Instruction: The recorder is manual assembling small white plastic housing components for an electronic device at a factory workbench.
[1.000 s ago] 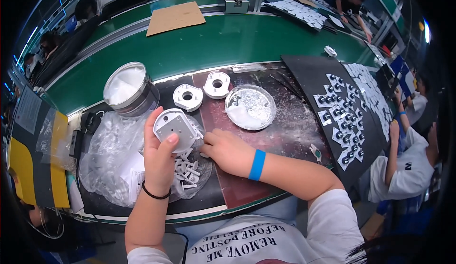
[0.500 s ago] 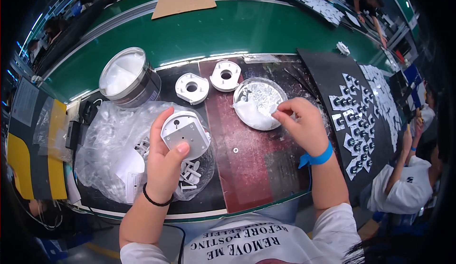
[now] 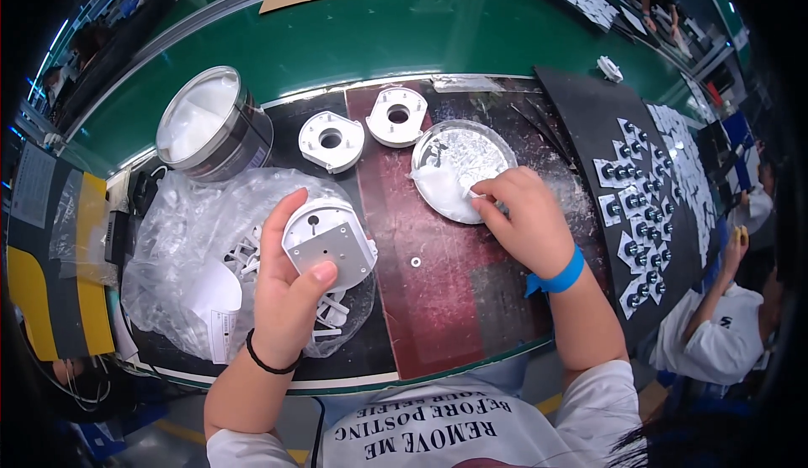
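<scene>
My left hand (image 3: 286, 304) grips a round white housing (image 3: 343, 274) with a flat grey plate on its face, the thumb pressed on the plate. A keyhole-like opening and small holes show in it. To the right, my right hand (image 3: 528, 220) has thumb and forefinger pinched at the edge of a soft white sheet-like piece (image 3: 439, 192). That piece lies over the near left part of a shallow round dish (image 3: 510, 158) with a shiny, crumpled-looking bottom. Two more white housings, a left one (image 3: 331, 140) and a right one (image 3: 396, 118), sit beyond, each with a dark central hole.
At the left stand a clear bag (image 3: 177, 257) of white plastic parts and a tub (image 3: 244, 135) of white material. A small washer (image 3: 415, 262) lies on the red board (image 3: 454, 300). Dark round pieces on white cards (image 3: 640, 215) cover a black sheet at right. A co-worker (image 3: 715, 333) works there.
My right fingertips have shifted a little left over the dish, closer onto the white piece. My left hand keeps its hold on the housing. The whole view has tilted slightly.
</scene>
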`<control>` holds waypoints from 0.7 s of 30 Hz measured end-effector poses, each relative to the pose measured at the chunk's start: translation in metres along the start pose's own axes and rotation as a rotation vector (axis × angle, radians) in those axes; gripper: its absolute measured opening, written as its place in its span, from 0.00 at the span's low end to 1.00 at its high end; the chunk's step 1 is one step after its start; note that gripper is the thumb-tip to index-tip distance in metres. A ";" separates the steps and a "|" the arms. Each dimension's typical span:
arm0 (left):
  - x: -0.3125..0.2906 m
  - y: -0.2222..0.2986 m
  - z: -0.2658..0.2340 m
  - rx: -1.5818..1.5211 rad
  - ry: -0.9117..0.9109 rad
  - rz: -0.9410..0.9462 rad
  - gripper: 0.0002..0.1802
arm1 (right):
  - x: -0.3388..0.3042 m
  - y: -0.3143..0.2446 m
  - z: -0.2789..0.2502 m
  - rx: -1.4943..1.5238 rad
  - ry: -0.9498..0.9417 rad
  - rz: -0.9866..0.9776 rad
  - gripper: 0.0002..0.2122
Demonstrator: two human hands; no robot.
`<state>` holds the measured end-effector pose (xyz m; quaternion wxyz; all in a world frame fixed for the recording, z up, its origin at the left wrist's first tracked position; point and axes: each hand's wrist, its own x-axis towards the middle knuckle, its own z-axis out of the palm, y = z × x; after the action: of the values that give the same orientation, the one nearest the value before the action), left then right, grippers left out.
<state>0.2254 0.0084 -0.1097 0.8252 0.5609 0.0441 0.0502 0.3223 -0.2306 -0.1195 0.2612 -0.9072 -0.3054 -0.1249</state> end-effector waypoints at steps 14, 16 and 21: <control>-0.001 -0.002 -0.010 -0.023 -0.099 -0.001 0.37 | 0.001 -0.001 0.003 -0.002 0.003 -0.029 0.05; -0.001 0.000 -0.007 -0.039 -0.098 -0.011 0.38 | 0.001 -0.002 0.003 -0.006 -0.007 -0.034 0.05; -0.001 0.000 -0.005 -0.061 -0.101 -0.021 0.38 | 0.001 -0.002 0.002 0.000 -0.007 -0.027 0.05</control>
<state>0.2242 0.0126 -0.1119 0.8435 0.5369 0.0068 0.0145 0.3223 -0.2273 -0.1200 0.2583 -0.9034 -0.3186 -0.1254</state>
